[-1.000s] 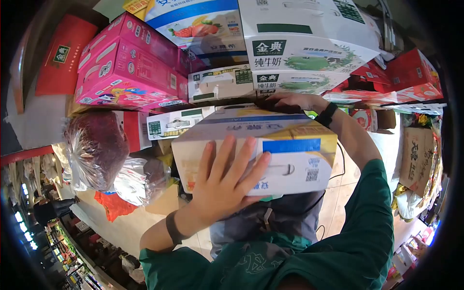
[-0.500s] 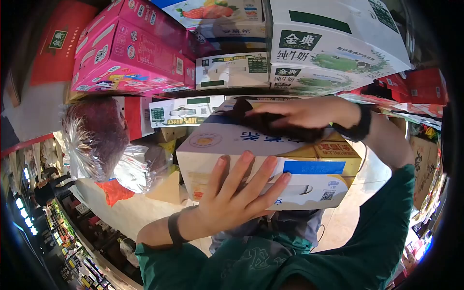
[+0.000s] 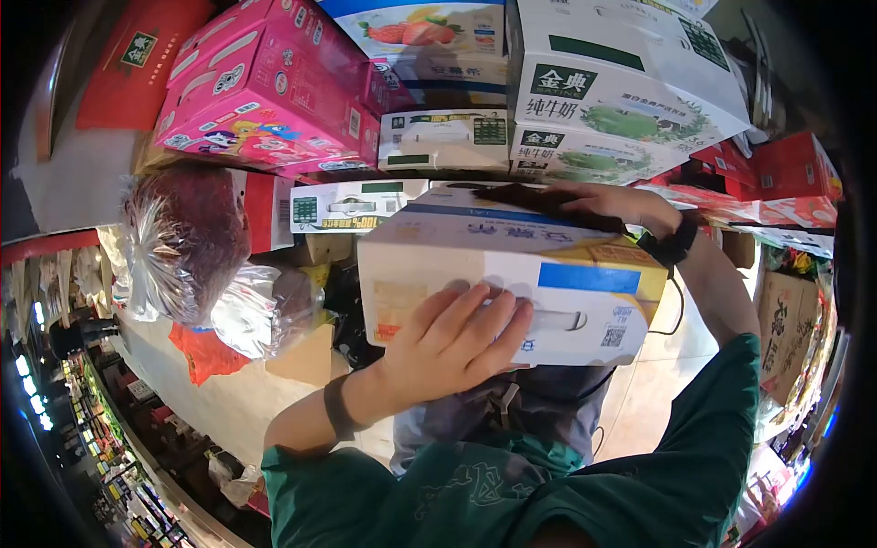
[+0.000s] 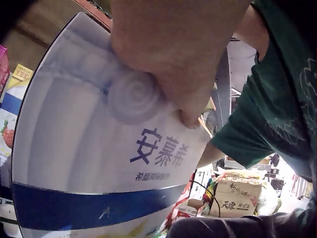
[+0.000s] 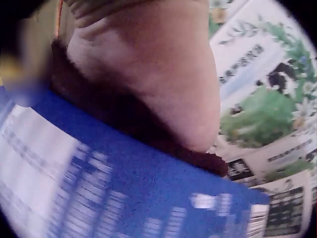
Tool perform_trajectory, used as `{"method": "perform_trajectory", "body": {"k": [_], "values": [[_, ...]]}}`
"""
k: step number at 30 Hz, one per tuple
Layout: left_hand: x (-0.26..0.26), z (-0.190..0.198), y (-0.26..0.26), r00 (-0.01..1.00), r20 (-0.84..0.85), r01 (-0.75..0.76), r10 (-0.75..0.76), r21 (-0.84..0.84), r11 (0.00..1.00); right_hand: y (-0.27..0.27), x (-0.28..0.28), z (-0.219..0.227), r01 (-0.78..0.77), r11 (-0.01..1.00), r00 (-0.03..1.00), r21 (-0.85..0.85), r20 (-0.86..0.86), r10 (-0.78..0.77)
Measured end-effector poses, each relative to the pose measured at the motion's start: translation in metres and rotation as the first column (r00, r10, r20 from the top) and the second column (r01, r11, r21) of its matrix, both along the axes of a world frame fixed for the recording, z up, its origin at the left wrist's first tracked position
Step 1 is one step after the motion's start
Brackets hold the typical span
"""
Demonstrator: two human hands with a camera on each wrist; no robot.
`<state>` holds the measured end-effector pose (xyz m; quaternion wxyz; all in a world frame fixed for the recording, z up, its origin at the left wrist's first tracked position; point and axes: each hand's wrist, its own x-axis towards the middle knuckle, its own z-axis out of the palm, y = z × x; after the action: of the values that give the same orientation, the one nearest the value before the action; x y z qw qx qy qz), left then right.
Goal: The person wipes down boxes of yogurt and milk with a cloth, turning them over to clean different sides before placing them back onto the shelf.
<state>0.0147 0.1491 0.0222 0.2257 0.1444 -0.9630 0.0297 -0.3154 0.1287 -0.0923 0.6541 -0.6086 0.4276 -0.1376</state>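
Note:
A white, blue and yellow carton [image 3: 420, 260] is held tilted in front of the body, its handle side towards the head camera. My left hand [image 3: 448, 340] rests with relaxed fingers on that side, left of the handle slot. A dark brown cloth [image 3: 534, 200] lies on the carton's upper far part, under my right hand [image 3: 626, 206]. In the right wrist view, the right hand [image 5: 153, 69] presses the cloth [image 5: 104, 106] against the carton's blue face [image 5: 143, 173]; its fingertips are hidden. The left wrist view shows the carton's lettered face [image 4: 74, 129] close up.
Pink cartons [image 3: 283, 91] and white milk cartons [image 3: 630, 100] are stacked behind. A flat white carton [image 3: 352, 208] lies just beyond the held one. Plastic-wrapped bundles [image 3: 187, 242] sit at the left, and a brown box [image 3: 790, 324] stands at the right.
The carton has tilted, showing more of its handle side and less of its top. My right hand and the cloth have shifted to the far edge; the left fingers are more bent.

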Motion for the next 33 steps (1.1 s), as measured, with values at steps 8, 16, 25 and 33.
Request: {"method": "perform_trajectory", "body": {"k": [8,16,25,33], "values": [[-0.034,0.015,-0.050,0.997,-0.076,0.032,-0.014,0.235,0.972,0.067,-0.034,-0.058,0.578,0.686,0.685,0.442,0.193,-0.702],[-0.091,0.033,-0.054,0.995,-0.094,0.025,0.021,0.463,0.886,0.116,-0.034,-0.042,0.775,0.513,0.438,0.369,0.271,-0.857],[-0.046,0.083,-0.105,0.897,0.082,-0.384,0.435,0.632,0.673,0.167,-0.032,-0.003,0.876,0.369,0.327,0.309,0.182,-0.928],[0.027,0.138,-0.143,0.821,-0.180,-0.265,0.541,0.719,0.642,0.189,-0.044,-0.006,0.848,0.387,0.285,0.362,0.304,-0.909]]}}
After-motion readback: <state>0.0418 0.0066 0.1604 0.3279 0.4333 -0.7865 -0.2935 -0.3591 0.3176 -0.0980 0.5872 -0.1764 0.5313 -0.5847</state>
